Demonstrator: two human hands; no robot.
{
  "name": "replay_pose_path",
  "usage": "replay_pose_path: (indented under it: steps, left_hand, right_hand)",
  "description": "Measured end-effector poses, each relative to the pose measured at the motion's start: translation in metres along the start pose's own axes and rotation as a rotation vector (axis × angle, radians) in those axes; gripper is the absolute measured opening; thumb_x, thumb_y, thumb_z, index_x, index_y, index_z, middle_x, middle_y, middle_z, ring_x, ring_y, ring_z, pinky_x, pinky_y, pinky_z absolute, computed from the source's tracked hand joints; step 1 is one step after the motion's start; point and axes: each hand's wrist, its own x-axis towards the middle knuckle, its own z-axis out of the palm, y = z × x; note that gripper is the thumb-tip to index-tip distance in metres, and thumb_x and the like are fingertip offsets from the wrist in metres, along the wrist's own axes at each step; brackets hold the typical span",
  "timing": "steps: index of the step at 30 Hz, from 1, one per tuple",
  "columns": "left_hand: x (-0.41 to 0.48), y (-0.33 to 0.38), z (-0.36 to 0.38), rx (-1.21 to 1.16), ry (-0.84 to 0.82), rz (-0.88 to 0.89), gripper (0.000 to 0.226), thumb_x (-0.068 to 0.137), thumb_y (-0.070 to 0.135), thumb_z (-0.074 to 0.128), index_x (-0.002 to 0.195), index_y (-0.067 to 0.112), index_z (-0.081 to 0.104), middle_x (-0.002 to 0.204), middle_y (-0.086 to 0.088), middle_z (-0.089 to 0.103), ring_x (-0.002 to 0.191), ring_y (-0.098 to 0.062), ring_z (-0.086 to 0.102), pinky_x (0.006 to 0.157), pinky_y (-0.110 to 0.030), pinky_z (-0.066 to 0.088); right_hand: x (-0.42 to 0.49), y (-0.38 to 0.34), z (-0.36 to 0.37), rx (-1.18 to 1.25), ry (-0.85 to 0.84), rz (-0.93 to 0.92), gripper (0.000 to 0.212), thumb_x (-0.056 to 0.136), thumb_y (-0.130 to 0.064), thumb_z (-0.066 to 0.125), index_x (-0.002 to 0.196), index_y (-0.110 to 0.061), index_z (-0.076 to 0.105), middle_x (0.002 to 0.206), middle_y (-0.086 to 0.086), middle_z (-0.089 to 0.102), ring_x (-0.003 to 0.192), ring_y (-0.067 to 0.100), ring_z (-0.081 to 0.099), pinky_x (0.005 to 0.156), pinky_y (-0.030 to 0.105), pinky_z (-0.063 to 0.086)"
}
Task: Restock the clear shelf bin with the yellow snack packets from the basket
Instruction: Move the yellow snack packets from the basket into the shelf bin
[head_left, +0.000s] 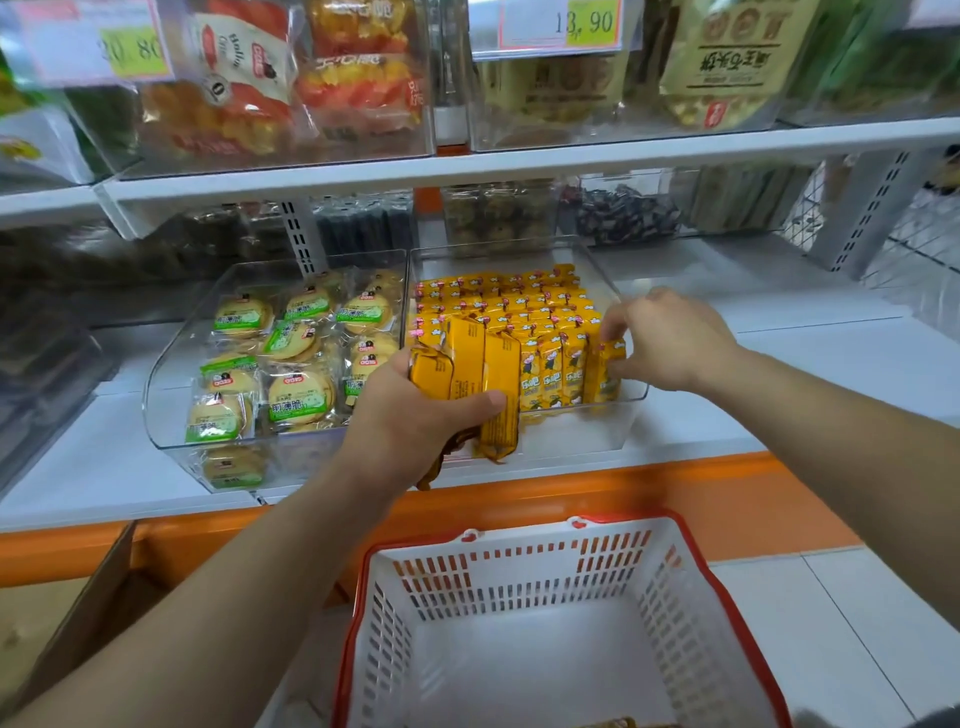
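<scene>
The left hand (410, 415) curls fingers and thumb round a bundle of yellow snack packets (498, 379) over the near left corner of the clear shelf bin (636, 397); the lower ones sag below the grip and could slip out in front. The right hand (675, 343) pinches the front row's rightmost packet (610, 371) (a shove might topple the upright rows). One price tag (561, 26) reads 13,90, a far-left tag (88, 47), blurred, 20.80; packet lettering is Chinese.
</scene>
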Motion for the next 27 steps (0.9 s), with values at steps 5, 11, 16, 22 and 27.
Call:
replay_pose_path:
  steps: [5,11,16,22,27]
  left_hand:
    - [0.005,-0.004,0.004,0.033,-0.011,-0.020,0.044,0.074,0.029,0.087,0.113,0.021,0.068,0.094,0.004,0.077,0.074,-0.008,0.074,0.055,-0.016,0.055]
    - [0.005,-0.006,0.012,-0.042,-0.047,-0.056,0.045,0.073,0.026,0.088,0.113,0.022,0.067,0.093,0.004,0.079,0.075,-0.009,0.076,0.059,-0.021,0.058]
    - [0.000,-0.004,0.015,-0.065,-0.063,-0.072,0.048,0.072,0.026,0.089,0.114,0.018,0.068,0.093,0.001,0.079,0.077,-0.012,0.076,0.060,-0.024,0.060]
    - [-0.009,-0.003,0.023,-0.073,-0.098,-0.043,0.035,0.074,0.021,0.089,0.104,0.017,0.070,0.085,-0.004,0.078,0.073,-0.020,0.075,0.062,-0.029,0.063]
    - [-0.015,0.002,0.029,-0.182,-0.140,-0.046,0.046,0.067,0.032,0.089,0.107,0.020,0.071,0.090,-0.004,0.079,0.080,-0.020,0.077,0.064,-0.031,0.061]
  right_hand:
    - [0.004,-0.010,0.012,-0.166,-0.034,-0.058,0.035,0.075,-0.035,0.075,0.110,-0.034,0.069,0.113,-0.001,0.065,0.107,0.026,0.058,0.079,0.037,0.053]
    - [-0.005,-0.009,0.002,-0.185,-0.008,-0.068,0.052,0.078,-0.041,0.076,0.127,-0.030,0.060,0.126,0.001,0.056,0.118,0.027,0.051,0.083,0.039,0.050]
    - [-0.035,-0.017,-0.022,0.272,0.212,-0.032,0.035,0.085,-0.041,0.071,0.117,-0.029,0.067,0.106,-0.008,0.064,0.098,0.009,0.057,0.073,0.030,0.047]
    - [-0.062,-0.062,-0.029,1.143,-0.248,-0.035,0.031,0.093,-0.041,0.063,0.125,-0.040,0.061,0.098,-0.009,0.070,0.080,0.005,0.069,0.058,0.017,0.050]
    - [-0.063,-0.052,-0.032,1.365,-0.292,-0.011,0.031,0.090,-0.026,0.069,0.121,-0.027,0.063,0.090,0.003,0.074,0.072,0.012,0.066,0.055,0.024,0.048]
